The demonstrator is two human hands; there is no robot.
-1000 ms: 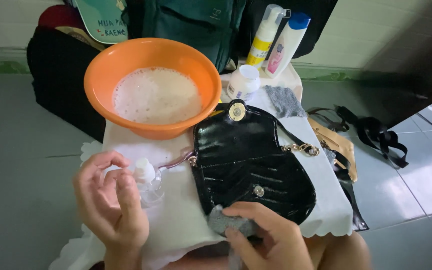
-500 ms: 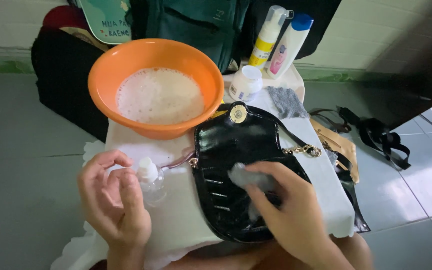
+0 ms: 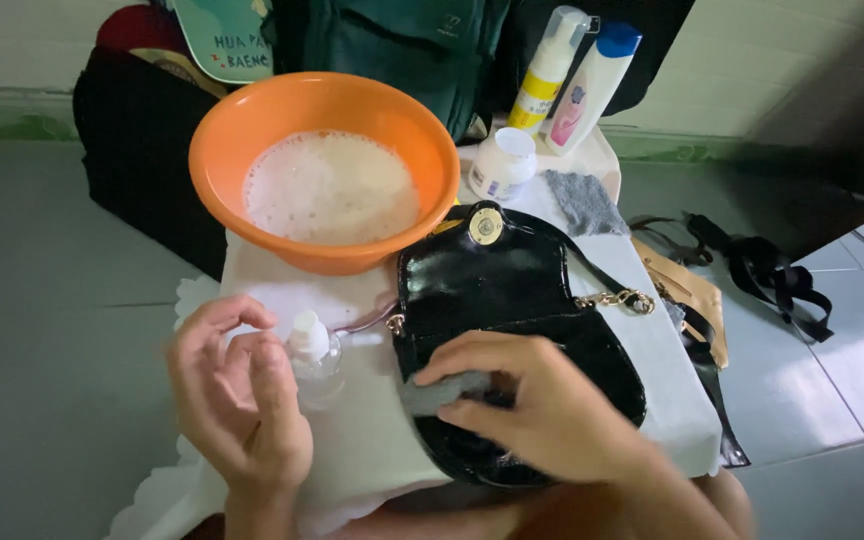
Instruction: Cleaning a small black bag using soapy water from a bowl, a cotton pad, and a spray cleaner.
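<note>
Midway, the right hand (image 3: 542,410) pinches a grey cloth (image 3: 444,392) against the glossy black handbag (image 3: 512,300) near the worktop's front edge, while the left hand (image 3: 237,400), fingers loosely curled, rests beside a small clear bottle (image 3: 314,352); much of the flap looks unwiped.

Right hand (image 3: 532,410) presses grey cloth (image 3: 442,392) on black handbag (image 3: 497,280)
</note>
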